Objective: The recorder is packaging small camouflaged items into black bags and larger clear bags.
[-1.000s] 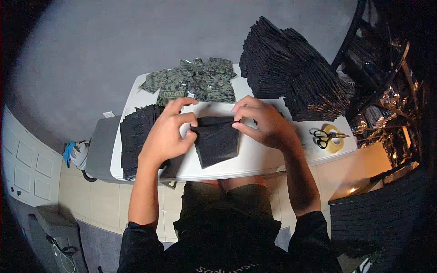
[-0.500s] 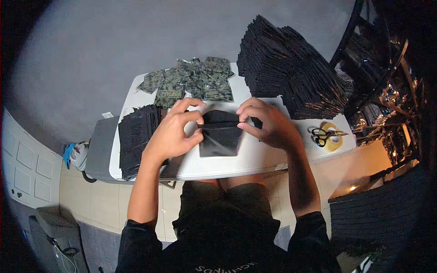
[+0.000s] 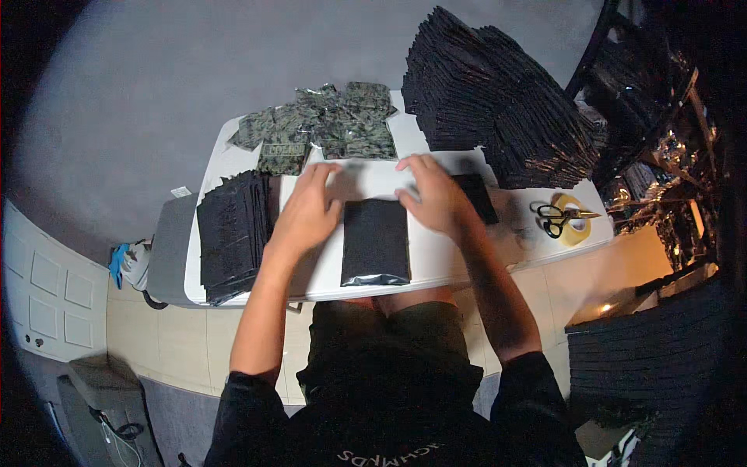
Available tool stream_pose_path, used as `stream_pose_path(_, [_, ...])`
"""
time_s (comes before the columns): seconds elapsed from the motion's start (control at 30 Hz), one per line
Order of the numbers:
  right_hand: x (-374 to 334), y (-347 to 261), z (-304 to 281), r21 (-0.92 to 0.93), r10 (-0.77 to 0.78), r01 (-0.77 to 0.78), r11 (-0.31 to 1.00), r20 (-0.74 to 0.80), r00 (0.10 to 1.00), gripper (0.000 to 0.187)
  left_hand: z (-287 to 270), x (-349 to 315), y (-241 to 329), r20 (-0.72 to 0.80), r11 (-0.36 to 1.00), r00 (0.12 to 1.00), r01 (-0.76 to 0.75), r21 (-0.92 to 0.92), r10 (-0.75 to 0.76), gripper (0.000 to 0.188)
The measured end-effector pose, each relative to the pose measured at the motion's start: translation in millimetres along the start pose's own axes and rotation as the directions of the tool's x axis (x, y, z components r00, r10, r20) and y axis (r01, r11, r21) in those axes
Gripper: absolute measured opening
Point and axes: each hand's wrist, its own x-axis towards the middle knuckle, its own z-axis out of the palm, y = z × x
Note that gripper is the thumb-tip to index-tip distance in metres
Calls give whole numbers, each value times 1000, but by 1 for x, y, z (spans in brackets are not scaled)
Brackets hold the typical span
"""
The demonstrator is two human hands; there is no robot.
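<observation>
Black packet laid flat between two unloaded hands

The black packet [image 3: 375, 241] lies flat on the white counter [image 3: 440, 268], near its front edge, a glossy strip along the packet's near end. The left hand [image 3: 306, 216], fingers spread and empty, hovers just beside its left edge; the right hand [image 3: 429, 196], slightly blurred, is likewise parted and empty near its far right corner. Judged from this state, the piece is laid out straight; whether its glossy end is closed cannot be told. A black stack [image 3: 233, 233] stands at left, camouflage packets [image 3: 334, 124] behind, and a larger black pile [image 3: 490, 101] at far right; which are finished and which remain is not shown. Scissors [image 3: 553, 226] rest on a yellow tape roll [image 3: 577, 232].
</observation>
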Motion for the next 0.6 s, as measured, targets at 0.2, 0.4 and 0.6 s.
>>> stream_pose_path(0.2, [-59,-15,39,-115,7,4,993,91,996,57,34,-51,25,170,984,978,-140,109,120,60])
stream_pose_path(0.4, [-83,-26,72,-346,16,34,937,141,990,71,62,-72,25,250,962,965,-144,230,85,78])
stream_pose_path(0.6, [-93,-19,82,-389,68,9,921,184,981,74,79,-79,19,292,963,955,-124,239,51,86])
